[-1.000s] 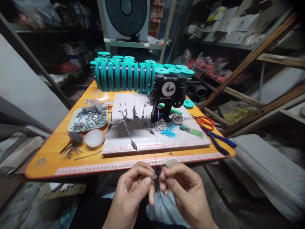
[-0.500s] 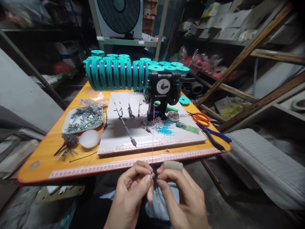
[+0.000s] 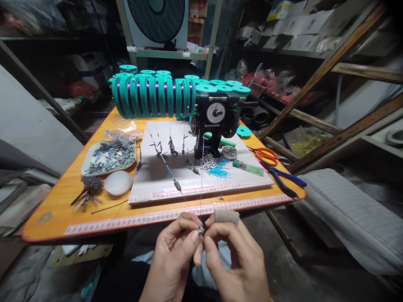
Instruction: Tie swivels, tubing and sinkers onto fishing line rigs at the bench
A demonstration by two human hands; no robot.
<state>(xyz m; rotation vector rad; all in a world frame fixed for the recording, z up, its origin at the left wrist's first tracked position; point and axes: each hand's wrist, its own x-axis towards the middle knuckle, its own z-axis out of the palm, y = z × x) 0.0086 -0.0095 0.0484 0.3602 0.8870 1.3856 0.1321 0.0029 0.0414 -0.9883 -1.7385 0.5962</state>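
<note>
My left hand (image 3: 178,253) is closed in a pinch on a small metal fitting (image 3: 199,230) with a blue bit, at the lower end of a thin purplish fishing line (image 3: 201,188). This line runs taut up to the black winding machine (image 3: 214,117). Close against it, my right hand (image 3: 236,256) is pinched shut at the fitting's right side; whatever sits between its fingertips is too small to make out. A beige wrap (image 3: 226,217) covers one right finger. Another line slants down to the left hand from a dark cylindrical sinker (image 3: 177,185).
Teal spools (image 3: 154,98) line the machine. On the white board (image 3: 151,188) lie metal beads (image 3: 208,161), blue tubes (image 3: 220,170) and a green-capped tube (image 3: 248,167). Orange scissors (image 3: 266,156) and blue-handled pliers (image 3: 286,180) lie right. A parts tray (image 3: 86,170) and white dish (image 3: 118,183) stand left.
My right hand has shifted slightly left, bringing its fingertips against the left hand's at the fitting. The left hand keeps its pinch and has barely moved.
</note>
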